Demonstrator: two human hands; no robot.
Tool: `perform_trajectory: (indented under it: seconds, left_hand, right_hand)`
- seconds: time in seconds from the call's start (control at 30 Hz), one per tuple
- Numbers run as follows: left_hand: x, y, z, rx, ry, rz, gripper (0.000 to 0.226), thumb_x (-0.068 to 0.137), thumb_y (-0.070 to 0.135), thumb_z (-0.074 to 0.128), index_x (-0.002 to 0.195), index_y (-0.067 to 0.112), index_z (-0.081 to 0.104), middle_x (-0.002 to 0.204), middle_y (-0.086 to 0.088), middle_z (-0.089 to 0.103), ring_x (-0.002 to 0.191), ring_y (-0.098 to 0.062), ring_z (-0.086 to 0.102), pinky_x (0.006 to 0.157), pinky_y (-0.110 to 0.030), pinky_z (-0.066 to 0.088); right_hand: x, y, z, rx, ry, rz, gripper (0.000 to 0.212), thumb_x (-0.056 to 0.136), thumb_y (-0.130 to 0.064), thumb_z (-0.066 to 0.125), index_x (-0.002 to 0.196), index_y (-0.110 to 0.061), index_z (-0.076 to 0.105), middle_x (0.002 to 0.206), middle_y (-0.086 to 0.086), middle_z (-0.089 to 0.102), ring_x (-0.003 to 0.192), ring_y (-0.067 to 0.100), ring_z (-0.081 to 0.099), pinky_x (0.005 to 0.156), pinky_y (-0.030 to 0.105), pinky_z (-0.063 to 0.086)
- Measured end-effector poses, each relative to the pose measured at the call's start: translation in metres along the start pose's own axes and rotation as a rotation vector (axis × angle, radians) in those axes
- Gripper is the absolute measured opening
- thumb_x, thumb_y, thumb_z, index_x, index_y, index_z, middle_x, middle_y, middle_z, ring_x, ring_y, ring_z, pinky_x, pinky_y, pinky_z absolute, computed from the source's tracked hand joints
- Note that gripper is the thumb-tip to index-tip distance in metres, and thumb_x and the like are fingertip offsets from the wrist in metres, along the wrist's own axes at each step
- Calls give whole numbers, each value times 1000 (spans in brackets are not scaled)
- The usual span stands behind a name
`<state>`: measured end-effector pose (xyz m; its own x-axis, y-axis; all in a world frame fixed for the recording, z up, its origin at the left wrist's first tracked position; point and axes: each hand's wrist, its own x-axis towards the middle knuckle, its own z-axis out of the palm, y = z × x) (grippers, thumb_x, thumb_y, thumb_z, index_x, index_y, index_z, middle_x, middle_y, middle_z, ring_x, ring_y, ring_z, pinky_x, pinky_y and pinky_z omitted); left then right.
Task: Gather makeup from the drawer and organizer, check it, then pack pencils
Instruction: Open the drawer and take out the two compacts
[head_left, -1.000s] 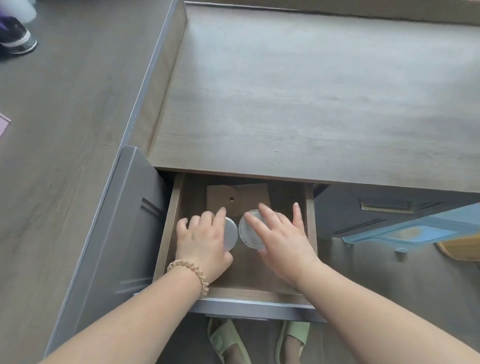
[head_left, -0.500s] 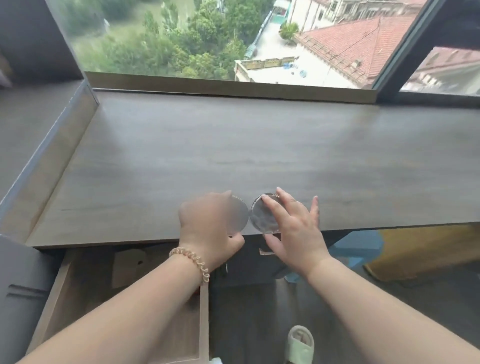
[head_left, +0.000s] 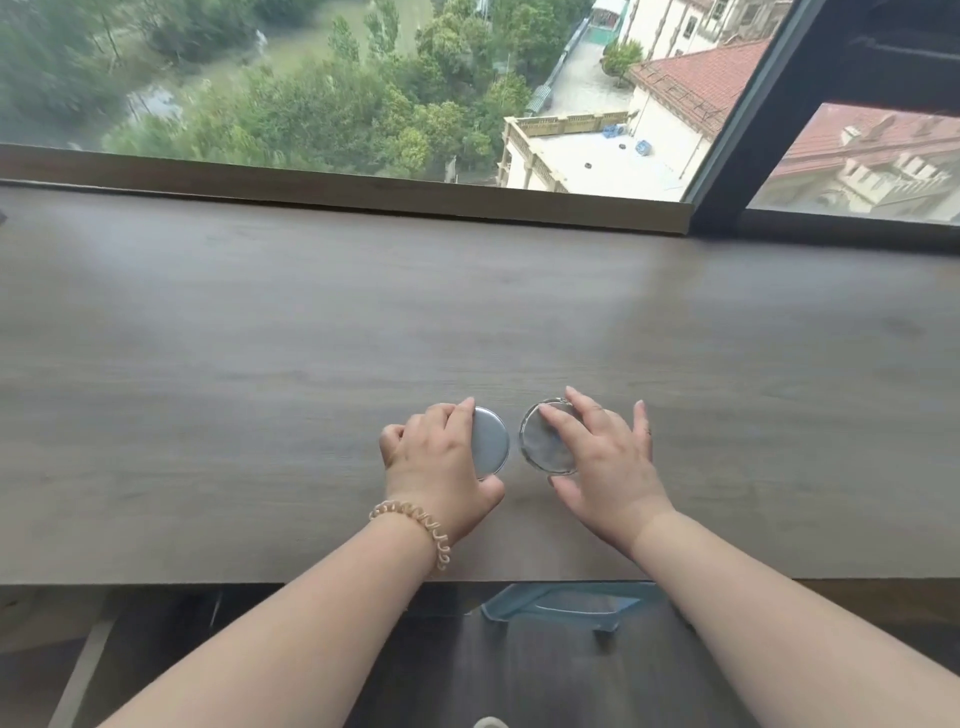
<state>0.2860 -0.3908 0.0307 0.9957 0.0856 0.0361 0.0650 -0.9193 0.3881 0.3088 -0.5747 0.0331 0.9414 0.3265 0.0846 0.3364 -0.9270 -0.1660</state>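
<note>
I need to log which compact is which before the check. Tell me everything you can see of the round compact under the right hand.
The round compact is a flat disc with a clear, glassy-looking rim and a greyish, glossy top. It lies flat on the wooden desk, near the front edge, closed as far as shows. The right hand grips it: fingers across its top and far edge, thumb at its near edge. It sits just right of a second grey disc, with a small gap between them.
</note>
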Motion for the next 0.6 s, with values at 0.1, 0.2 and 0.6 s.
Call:
perform_trajectory:
  seconds: [0.1,0.2,0.6]
  left_hand:
    - [18,21,18,33,-53,1,81,71,46,57,143,27,27,136,8,43,124,-15,40,97,-34,20]
    - [31,33,28,46,-100,2,81,72,45,58,144,26,25,136,6,42,125,-17,38,98,-35,21]
    - [39,46,51,113,-211,-26,84,72,51,55,145,26,21,143,6,37,129,-17,32,98,-38,22]
  right_hand:
    - [11,28,4,2,-85,-4,70,76,-24,67,139,-33,38,152,-1,29,130,21,39,113,56,-4]
    - [17,45,9,27,-137,-19,69,78,-27,65,139,-36,36,153,-4,27,132,18,37,113,56,-4]
    - [16,63,21,66,-251,51,66,88,-34,54,146,-36,21,160,-2,4,145,19,12,114,53,-6]
